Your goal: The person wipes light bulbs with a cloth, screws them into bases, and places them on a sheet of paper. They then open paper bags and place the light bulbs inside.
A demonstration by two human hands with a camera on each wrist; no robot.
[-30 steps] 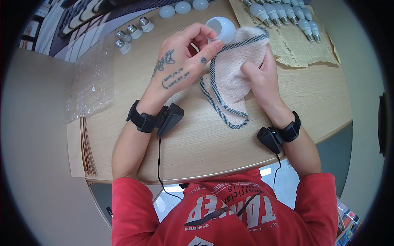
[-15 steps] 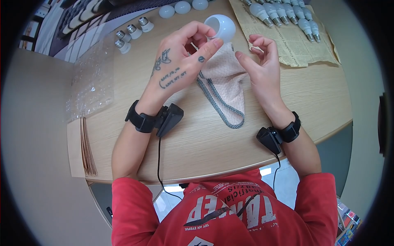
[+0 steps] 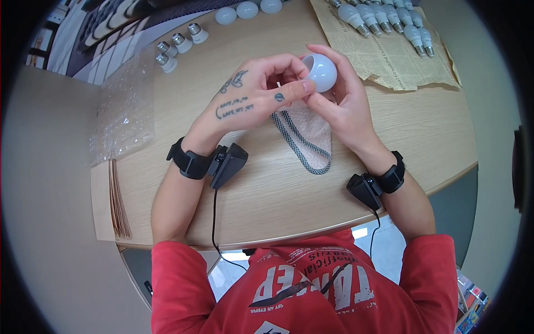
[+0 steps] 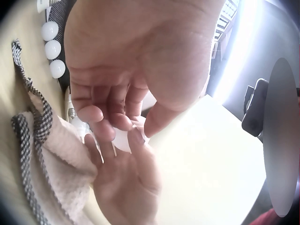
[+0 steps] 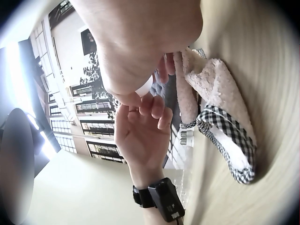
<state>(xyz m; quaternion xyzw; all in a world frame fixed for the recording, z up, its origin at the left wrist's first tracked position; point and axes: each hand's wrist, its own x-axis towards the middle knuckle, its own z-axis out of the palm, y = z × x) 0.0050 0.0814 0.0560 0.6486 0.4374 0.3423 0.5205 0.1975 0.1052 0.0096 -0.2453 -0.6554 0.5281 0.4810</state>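
Observation:
A hollow white light bulb cover (image 3: 322, 75), round with an open rim turned to the left, is held up between both hands over the table. My left hand (image 3: 250, 94) pinches its rim between thumb and fingers. Around the far and right side of the cover curl the fingers of my right hand (image 3: 350, 106), its thumb at the near side. Below the hands sits a crumpled pale pink cloth (image 3: 306, 133) with a black-and-white checked border; the hands hide its upper part. In the left wrist view, fingers cover most of the bulb cover (image 4: 123, 142).
Three white bulb covers (image 3: 247, 10) stand in a row at the back. Several bulb bases (image 3: 181, 42) with metal screw ends are at the back left. Whole bulbs (image 3: 384, 19) lie on printed brown paper (image 3: 397, 72) at the back right. Clear plastic (image 3: 122, 111) and folded brown paper (image 3: 108, 200) lie left.
My right hand let go of the cloth, which dropped lower, then moved onto the bulb cover. My left hand brought the cover slightly nearer and to the right.

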